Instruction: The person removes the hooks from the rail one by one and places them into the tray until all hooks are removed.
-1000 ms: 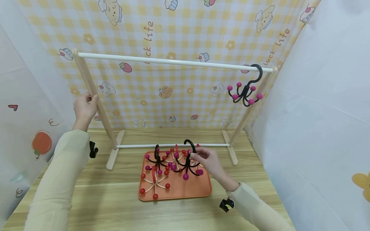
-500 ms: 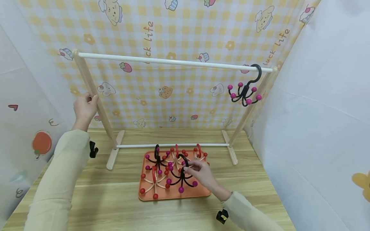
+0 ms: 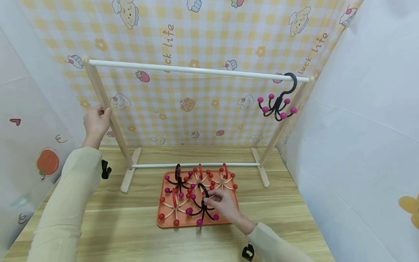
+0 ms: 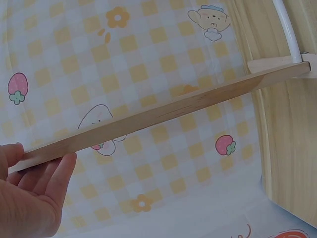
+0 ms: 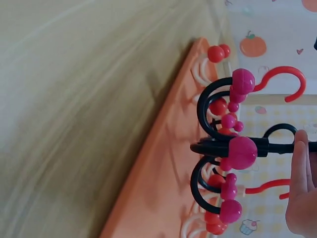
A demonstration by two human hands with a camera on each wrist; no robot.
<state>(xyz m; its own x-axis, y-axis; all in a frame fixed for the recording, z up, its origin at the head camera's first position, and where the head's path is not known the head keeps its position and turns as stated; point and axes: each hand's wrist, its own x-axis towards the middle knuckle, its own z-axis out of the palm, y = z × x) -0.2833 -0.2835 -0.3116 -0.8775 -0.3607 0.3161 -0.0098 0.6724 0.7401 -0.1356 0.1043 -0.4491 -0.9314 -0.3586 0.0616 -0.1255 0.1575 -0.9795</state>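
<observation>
My left hand (image 3: 97,122) grips the left wooden post (image 4: 163,110) of a hanging rack, thumb on one side and fingers on the other. With my right hand (image 3: 223,205) I pinch the stem of a black multi-arm hanger (image 3: 204,207) tipped with magenta balls. The hanger is upright, close over the front of the orange tray (image 3: 186,223). In the right wrist view its arms (image 5: 210,148) overlap the tray, and my fingers (image 5: 299,171) are at the stem. Another black hanger (image 3: 179,180) stands at the tray's back left.
Three cream hangers with red hooks and balls, at front left (image 3: 175,207), back middle (image 3: 199,178) and back right (image 3: 223,179), share the tray. A black hanger (image 3: 277,103) hangs near the right end of the rack's white top bar (image 3: 196,70). A lower bar (image 3: 157,165) runs behind the tray.
My right hand has brought the black hanger forward and to the left, from the tray's back right to its front. The hung hanger sways slightly. My left hand stays on the post.
</observation>
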